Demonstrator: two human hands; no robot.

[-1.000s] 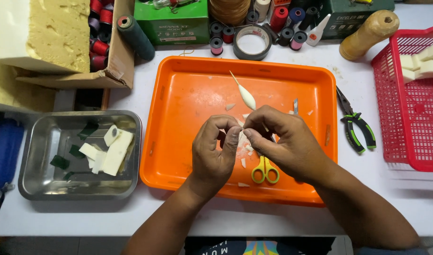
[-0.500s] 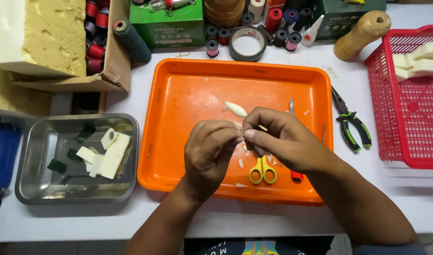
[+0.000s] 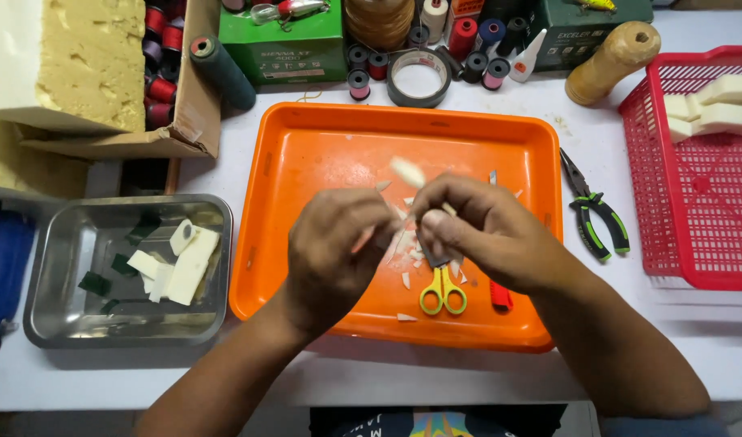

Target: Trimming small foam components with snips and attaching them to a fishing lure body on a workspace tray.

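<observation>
Head view, looking down: both hands meet over the middle of the orange tray (image 3: 306, 162). The right hand (image 3: 484, 231) pinches a small white carved piece (image 3: 409, 172), whose tapered tip pokes up past the fingers toward the tray's far side. The left hand (image 3: 334, 251) is curled tight against it, but whether it grips the piece or a blade I cannot tell.

White shavings (image 3: 405, 280) lie scattered on the tray under the hands, so some trimming looks done; how much shaping remains cannot be judged, since most of the piece is covered by fingers.

Yellow-handled scissors (image 3: 443, 293) lie on the tray just nearer than the hands, with a red-handled tool (image 3: 500, 295) beside them, half hidden by the right wrist. Left of the tray sits a steel pan (image 3: 55, 324) of white and green offcuts; right of it, green-handled pliers (image 3: 597, 214) and a red basket (image 3: 710, 251), cut off by the frame.
</observation>
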